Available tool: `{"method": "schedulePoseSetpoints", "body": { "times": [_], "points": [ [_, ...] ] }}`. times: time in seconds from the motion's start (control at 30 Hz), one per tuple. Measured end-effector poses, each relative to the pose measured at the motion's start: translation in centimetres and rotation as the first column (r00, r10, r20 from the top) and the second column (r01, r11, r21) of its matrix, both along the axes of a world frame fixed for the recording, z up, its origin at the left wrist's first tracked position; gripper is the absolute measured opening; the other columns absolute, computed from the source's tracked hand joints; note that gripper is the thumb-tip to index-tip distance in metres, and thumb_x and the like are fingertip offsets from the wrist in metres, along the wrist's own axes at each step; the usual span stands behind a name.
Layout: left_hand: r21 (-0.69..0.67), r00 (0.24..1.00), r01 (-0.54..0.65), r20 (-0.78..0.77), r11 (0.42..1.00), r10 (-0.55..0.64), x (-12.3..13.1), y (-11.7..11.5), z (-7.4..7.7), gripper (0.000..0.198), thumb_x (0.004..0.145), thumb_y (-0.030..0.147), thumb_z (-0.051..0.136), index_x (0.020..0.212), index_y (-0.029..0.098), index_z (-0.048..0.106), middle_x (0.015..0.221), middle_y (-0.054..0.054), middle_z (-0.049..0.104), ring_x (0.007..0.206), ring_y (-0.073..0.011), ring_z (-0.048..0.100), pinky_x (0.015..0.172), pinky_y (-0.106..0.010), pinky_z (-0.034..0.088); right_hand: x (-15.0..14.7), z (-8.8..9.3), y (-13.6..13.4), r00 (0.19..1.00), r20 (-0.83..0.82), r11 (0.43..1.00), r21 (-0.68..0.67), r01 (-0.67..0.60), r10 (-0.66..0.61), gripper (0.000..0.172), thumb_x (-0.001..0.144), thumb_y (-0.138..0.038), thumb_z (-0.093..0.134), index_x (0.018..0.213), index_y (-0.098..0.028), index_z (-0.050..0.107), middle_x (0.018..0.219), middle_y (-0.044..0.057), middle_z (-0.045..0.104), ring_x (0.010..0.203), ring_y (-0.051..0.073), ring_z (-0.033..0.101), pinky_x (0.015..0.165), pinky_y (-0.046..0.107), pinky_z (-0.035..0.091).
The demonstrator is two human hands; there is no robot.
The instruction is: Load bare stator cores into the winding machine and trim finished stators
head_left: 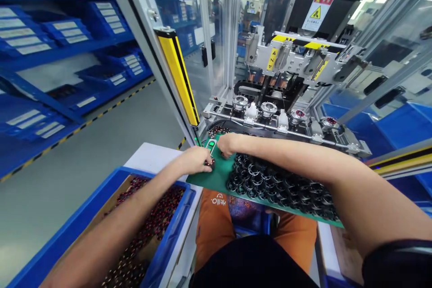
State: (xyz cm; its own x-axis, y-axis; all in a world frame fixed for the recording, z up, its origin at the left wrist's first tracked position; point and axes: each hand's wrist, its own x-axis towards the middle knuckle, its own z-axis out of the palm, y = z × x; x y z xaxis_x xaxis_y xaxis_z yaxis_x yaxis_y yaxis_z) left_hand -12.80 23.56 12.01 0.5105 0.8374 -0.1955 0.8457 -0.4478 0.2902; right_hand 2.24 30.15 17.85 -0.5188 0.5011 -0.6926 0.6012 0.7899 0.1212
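My left hand (196,160) rests on the near left corner of a green work board (221,175), fingers curled round a small dark wound ring that shows at its fingertips. My right hand (227,145) reaches across to the green-lit button box (211,146) at the board's far left, fingers bent and touching it; nothing shows in that hand. A heap of several black ring parts (270,180) covers the board under my right forearm.
A blue bin (84,220) of copper-wound rings stands at the lower left. Behind the board a machine carries round fixtures (268,109) on a rail. A yellow light-curtain post (178,78) stands at the machine's left edge. Blue shelving lines the aisle.
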Motion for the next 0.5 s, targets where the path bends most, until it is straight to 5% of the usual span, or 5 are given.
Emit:
{"method": "schedulePoseSetpoints", "body": {
  "times": [0.13, 0.23, 0.4, 0.5],
  "points": [
    [0.057, 0.999, -0.053, -0.006, 0.997, 0.053, 2.1, -2.1, -2.9, 0.019, 0.094, 0.031, 0.069, 0.096, 0.019, 0.084, 0.108, -0.013, 0.077, 0.107, -0.0322, 0.070, 0.099, -0.047, 0.051, 1.0, -0.7, -1.2, 1.000, 0.015, 1.000, -0.018, 0.012, -0.012, 0.041, 0.103, -0.044, 0.070, 0.135, -0.018, 0.068, 0.138, 0.012, 0.067, 0.120, 0.025, 0.068, 0.102, 0.046, 0.061],
    [0.116, 0.997, -0.080, 0.025, 0.990, 0.077, 2.9, -1.9, -2.2, 0.019, 0.092, 0.028, 0.073, 0.106, 0.019, 0.083, 0.116, -0.014, 0.075, 0.112, -0.0335, 0.070, 0.101, -0.048, 0.052, 4.5, 2.1, -0.3, 0.995, -0.099, 1.000, -0.004, 0.019, -0.020, 0.037, 0.100, -0.037, 0.074, 0.133, -0.021, 0.075, 0.133, 0.009, 0.074, 0.121, 0.024, 0.070, 0.108, 0.038, 0.056],
    [0.251, 0.984, -0.053, 0.176, 0.966, 0.009, 4.3, 0.6, 4.0, 0.027, 0.099, 0.046, 0.068, 0.114, 0.026, 0.079, 0.131, -0.008, 0.070, 0.114, -0.0265, 0.070, 0.105, -0.043, 0.053, 18.6, 10.4, 5.0, 0.927, -0.359, 0.970, 0.166, 0.180, -0.111, 0.048, 0.103, -0.040, 0.063, 0.148, -0.023, 0.071, 0.133, 0.011, 0.077, 0.121, 0.026, 0.072, 0.108, 0.038, 0.052],
    [0.383, 0.929, -0.028, 0.351, 0.923, -0.117, 8.8, 4.1, 8.9, 0.033, 0.099, 0.050, 0.070, 0.120, 0.026, 0.076, 0.128, -0.005, 0.071, 0.115, -0.0248, 0.069, 0.105, -0.041, 0.053, 29.8, 13.6, 7.7, 0.845, -0.416, 0.783, 0.375, 0.496, -0.336, 0.036, 0.101, -0.038, 0.066, 0.129, -0.023, 0.081, 0.121, 0.010, 0.081, 0.116, 0.028, 0.074, 0.106, 0.039, 0.052]
  ]
}}
